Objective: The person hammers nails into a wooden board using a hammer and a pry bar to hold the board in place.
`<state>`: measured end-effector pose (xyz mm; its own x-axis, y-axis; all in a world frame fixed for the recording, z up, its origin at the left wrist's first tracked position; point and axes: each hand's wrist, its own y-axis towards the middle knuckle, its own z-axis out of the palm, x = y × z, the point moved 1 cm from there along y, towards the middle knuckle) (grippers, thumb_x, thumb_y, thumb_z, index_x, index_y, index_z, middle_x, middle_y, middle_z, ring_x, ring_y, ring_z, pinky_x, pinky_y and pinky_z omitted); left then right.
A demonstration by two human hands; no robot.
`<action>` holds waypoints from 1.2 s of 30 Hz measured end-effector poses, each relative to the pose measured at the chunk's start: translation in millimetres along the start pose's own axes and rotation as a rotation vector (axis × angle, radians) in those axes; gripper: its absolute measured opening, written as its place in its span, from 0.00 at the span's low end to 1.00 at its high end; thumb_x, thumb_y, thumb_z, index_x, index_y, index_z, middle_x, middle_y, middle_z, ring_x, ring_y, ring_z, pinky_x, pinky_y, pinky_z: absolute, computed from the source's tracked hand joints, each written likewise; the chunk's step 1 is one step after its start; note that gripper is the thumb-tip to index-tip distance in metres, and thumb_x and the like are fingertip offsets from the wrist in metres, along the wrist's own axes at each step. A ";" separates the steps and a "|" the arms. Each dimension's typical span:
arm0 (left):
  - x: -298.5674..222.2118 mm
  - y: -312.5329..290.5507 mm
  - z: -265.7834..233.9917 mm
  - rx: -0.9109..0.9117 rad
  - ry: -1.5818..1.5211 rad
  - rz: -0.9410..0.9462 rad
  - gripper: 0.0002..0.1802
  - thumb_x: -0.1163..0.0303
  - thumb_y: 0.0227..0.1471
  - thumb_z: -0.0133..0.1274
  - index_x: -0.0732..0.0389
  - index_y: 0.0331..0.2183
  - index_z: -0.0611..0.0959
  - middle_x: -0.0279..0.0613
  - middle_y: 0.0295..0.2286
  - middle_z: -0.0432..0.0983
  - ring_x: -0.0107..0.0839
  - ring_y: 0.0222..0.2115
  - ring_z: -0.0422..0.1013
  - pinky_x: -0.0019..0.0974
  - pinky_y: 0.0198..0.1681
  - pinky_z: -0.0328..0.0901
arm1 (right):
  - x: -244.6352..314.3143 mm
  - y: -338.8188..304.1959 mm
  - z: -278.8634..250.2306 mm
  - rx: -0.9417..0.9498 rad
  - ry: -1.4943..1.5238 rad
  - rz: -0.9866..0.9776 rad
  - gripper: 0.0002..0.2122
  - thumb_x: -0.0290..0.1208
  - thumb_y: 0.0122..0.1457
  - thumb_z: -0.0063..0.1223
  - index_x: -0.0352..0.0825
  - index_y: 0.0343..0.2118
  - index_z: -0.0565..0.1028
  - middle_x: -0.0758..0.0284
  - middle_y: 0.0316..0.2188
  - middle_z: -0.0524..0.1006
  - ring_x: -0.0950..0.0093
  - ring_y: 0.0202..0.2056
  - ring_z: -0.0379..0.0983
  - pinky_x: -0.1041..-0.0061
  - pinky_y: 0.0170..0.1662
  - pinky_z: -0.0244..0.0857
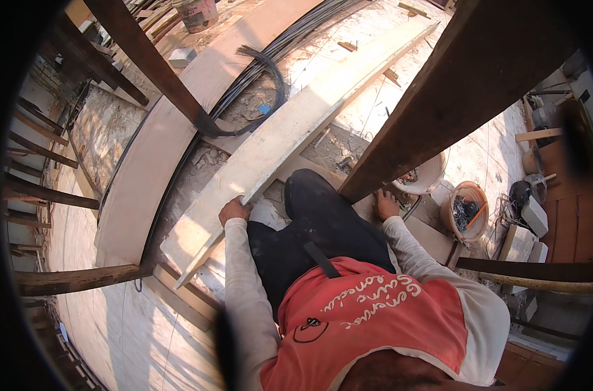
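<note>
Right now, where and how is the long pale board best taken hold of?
Probably take the long pale board by its near long edge, coming from the picture's lower right, about where the left hand touches it: the board lies slantwise, with that narrow edge facing this side.

Before you stretch two long, broad pale panels point(300, 133), with one bundle of dark rods point(296, 27), one blue scrap point(264, 109), one bucket point(199, 15) and one whitish block point(182, 57) ahead. To your right: one thick dark beam point(462, 85), two round basins point(448, 215), one orange stick point(477, 217), and several pale slabs point(518, 244) too overlapped to number.
</note>
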<state>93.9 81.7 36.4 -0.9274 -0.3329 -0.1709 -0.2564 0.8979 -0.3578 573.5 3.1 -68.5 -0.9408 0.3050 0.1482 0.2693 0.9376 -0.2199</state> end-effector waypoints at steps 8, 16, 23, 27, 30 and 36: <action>45.9 31.1 2.2 0.219 -0.371 0.169 0.36 0.37 0.42 0.58 0.55 0.43 0.84 0.51 0.38 0.80 0.45 0.42 0.76 0.42 0.48 0.68 | 22.6 -0.1 -76.4 0.104 -0.280 -0.151 0.21 0.34 0.53 0.51 0.40 0.52 0.70 0.59 0.44 0.75 0.60 0.50 0.70 0.53 0.47 0.65; 103.2 114.3 34.5 -0.189 -0.434 -0.084 0.31 0.46 0.47 0.56 0.58 0.46 0.81 0.51 0.49 0.73 0.47 0.51 0.69 0.44 0.54 0.63 | -42.9 -159.2 -96.0 0.319 0.832 0.354 0.12 0.40 0.58 0.56 0.36 0.29 0.71 0.75 0.15 0.65 0.83 0.16 0.60 0.80 0.19 0.55; 70.7 130.6 32.1 -0.155 -0.117 -0.173 0.34 0.46 0.51 0.52 0.50 0.56 0.72 0.41 0.60 0.60 0.41 0.62 0.52 0.53 0.65 0.45 | -60.7 -265.4 -124.7 0.038 0.747 0.361 0.16 0.41 0.57 0.56 0.35 0.19 0.72 0.76 0.15 0.69 0.85 0.19 0.62 0.79 0.21 0.54; 75.6 133.5 19.0 -0.104 -0.145 -0.210 0.34 0.46 0.51 0.52 0.48 0.57 0.72 0.38 0.60 0.60 0.40 0.62 0.52 0.52 0.66 0.43 | 43.8 -191.8 -191.9 0.394 0.874 0.000 0.13 0.36 0.57 0.57 0.31 0.37 0.75 0.75 0.20 0.70 0.85 0.21 0.62 0.80 0.23 0.55; 88.6 138.5 18.8 -0.043 -0.148 -0.167 0.35 0.46 0.51 0.53 0.48 0.58 0.71 0.38 0.60 0.60 0.40 0.62 0.53 0.53 0.66 0.42 | 161.2 -139.7 -215.9 0.532 0.992 -0.115 0.17 0.33 0.60 0.54 0.31 0.50 0.70 0.74 0.24 0.71 0.85 0.21 0.64 0.83 0.24 0.58; 93.3 143.9 25.5 0.061 -0.120 -0.107 0.37 0.45 0.50 0.55 0.44 0.59 0.69 0.38 0.60 0.60 0.42 0.62 0.53 0.54 0.66 0.40 | 301.0 -36.1 -174.7 0.371 0.616 -0.642 0.20 0.36 0.63 0.49 0.32 0.55 0.65 0.69 0.23 0.73 0.80 0.22 0.71 0.80 0.23 0.63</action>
<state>-22.6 172.5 -54.4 -0.8557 -0.4606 -0.2359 -0.3314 0.8379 -0.4338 316.5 90.2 152.5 -0.5842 -0.1147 0.8035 -0.4412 0.8758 -0.1957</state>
